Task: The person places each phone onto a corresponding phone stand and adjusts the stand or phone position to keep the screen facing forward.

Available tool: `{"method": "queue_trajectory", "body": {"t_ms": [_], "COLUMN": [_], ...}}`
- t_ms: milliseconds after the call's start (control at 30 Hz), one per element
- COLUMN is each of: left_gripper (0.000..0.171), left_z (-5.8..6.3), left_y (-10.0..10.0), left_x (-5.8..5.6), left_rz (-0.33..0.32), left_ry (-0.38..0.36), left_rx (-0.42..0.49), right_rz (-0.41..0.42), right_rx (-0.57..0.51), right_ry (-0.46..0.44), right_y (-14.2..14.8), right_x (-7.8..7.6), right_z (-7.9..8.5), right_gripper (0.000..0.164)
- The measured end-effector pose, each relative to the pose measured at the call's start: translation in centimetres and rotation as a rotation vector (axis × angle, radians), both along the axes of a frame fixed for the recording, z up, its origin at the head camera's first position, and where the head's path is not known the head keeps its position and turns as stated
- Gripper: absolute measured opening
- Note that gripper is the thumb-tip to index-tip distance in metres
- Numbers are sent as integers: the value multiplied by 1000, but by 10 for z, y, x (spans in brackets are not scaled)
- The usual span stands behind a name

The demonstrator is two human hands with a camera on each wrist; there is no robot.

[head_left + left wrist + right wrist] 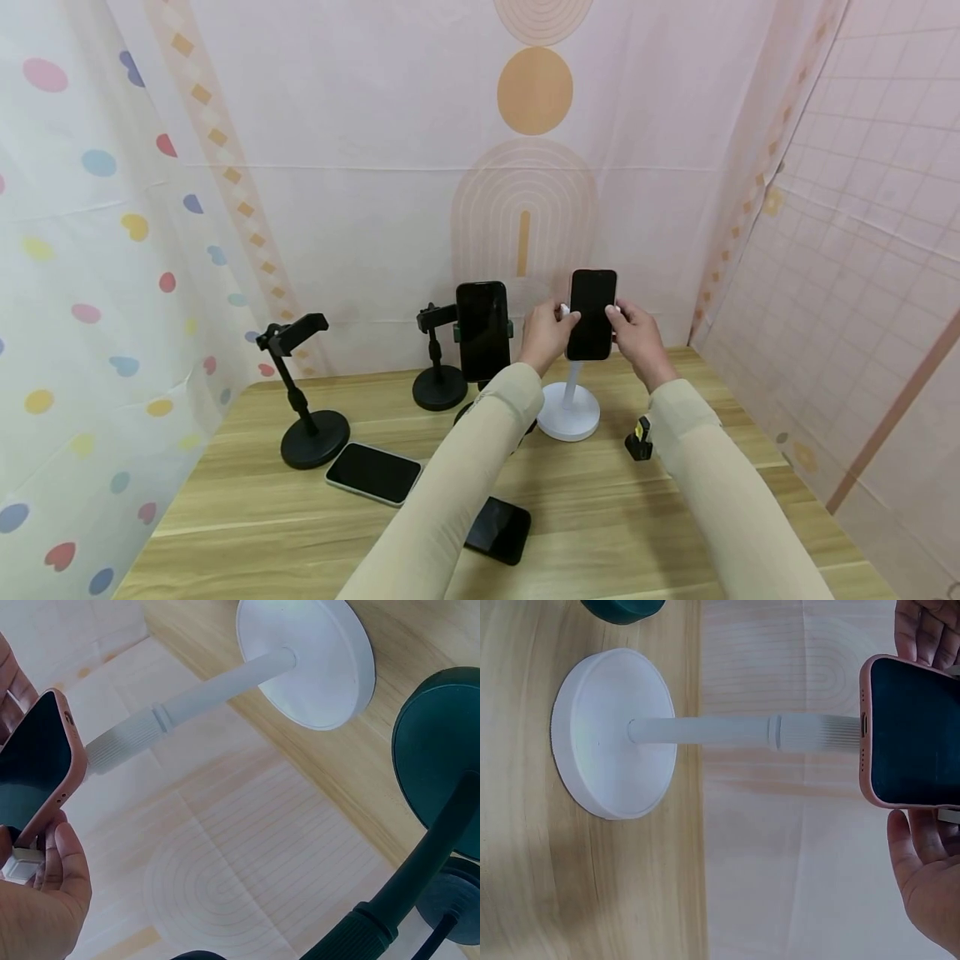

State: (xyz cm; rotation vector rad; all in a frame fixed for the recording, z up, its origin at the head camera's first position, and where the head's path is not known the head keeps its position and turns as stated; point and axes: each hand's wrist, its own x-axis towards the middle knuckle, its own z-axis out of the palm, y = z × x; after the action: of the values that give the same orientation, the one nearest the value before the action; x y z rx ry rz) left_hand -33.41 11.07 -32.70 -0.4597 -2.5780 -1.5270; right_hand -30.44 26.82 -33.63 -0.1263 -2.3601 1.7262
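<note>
A smartphone in a pink case (pixel 592 312) stands upright, screen facing me, at the top of a white phone stand (pixel 568 423). My left hand (pixel 547 335) pinches the phone's left edge, thumb on the front and fingers behind, next to a white clamp end (pixel 24 862). On the opposite edge, my right hand (pixel 641 340) holds the phone the same way. Seen from the right wrist, the ribbed white post (pixel 810 733) rises to the phone's lower end. The phone hides the holder's middle behind it.
Left of my hands, a black phone (pixel 482 329) sits in a dark green stand (pixel 439 761). Two black stands (pixel 315 437) (pixel 439 387) stand further left. Two phones lie flat (pixel 375 473) (pixel 501 529). A small black-and-yellow object (pixel 639 440) is near my right sleeve. Curtains (pixel 360 208) border the table.
</note>
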Motion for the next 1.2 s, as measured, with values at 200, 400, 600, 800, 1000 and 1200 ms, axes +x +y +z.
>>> {"method": "queue_trajectory", "body": {"t_ms": [200,400,600,800,1000,1200], "left_gripper": [21,21,21,21,20,20], "left_z": [3,5,6,1,-5,-8], "left_y": [-1,-1,0,-2,-5,-7], "left_x": [2,6,6,3,2,-1], "left_rz": [9,24,28,14,0,-15], "left_ry": [-4,-19,-30,10,17,38], "left_rx": [-18,-38,-36,-23,-11,-3], "right_rz": [-3,-23,-24,-2,16,21], "right_rx": [13,30,2,-25,-11,0], "right_ry": [-9,-27,-14,-18,3,45], "right_y": [-1,-3,-3,0,1,-2], "right_x": [-1,1,1,1,1,0], "right_z": [2,2,3,1,-5,-12], "right_gripper": [53,54,53,57,59,59]}}
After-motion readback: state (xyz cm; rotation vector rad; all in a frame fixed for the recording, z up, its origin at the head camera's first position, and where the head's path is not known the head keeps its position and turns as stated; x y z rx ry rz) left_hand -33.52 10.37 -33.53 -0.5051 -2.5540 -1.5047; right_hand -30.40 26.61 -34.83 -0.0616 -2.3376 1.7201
